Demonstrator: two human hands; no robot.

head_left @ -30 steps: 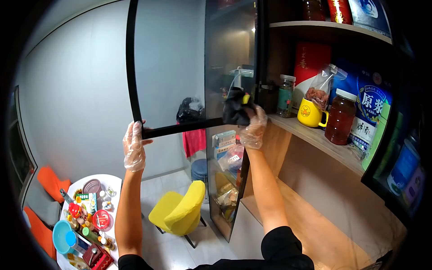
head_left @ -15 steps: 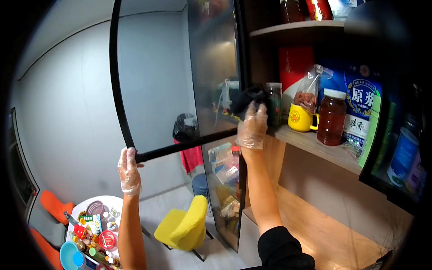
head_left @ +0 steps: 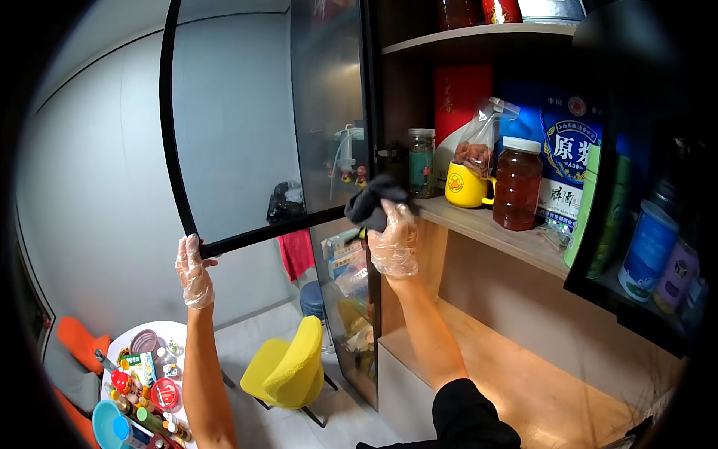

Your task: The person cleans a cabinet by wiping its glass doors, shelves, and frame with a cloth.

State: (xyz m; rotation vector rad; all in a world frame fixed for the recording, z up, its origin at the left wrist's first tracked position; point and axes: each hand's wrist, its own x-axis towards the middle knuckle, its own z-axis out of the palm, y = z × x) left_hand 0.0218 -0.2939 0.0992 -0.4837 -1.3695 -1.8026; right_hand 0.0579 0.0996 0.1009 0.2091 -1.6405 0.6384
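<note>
Pinching lower outer corner of blk-framed glass door (head_left: pixel 273 233) betw. thumb and fingers of L hand (head_left: pixel 196 275); prob. to steady door vs. swinging. Gripping dark cloth (head_left: pixel 379 203) in R hand (head_left: pixel 394 243), near hinge-side end of door's bottom rail; bunched up prob. for thicker pad, firmer hold. Can't tell cloth-to-rail contact for sure. Gloved in clear plastic, L + R, likely vs. dirt/wet.

Just right of R hand, on wooden shelf (head_left: pixel 486 237): green-label jar (head_left: pixel 421 163), yellow mug (head_left: pixel 465 186), jar of dk red liquid (head_left: pixel 517 187), all upright. Above mug: clear bag (head_left: pixel 474 156) of reddish pcs, prob. stood in mug for support; can't see bag's base. Below, well apart from door: yellow chair (head_left: pixel 288 367), prob. clear of door's swing; round table (head_left: pixel 170 331) w/ assorted btls, crowded tog., prob. for lack of room.
</note>
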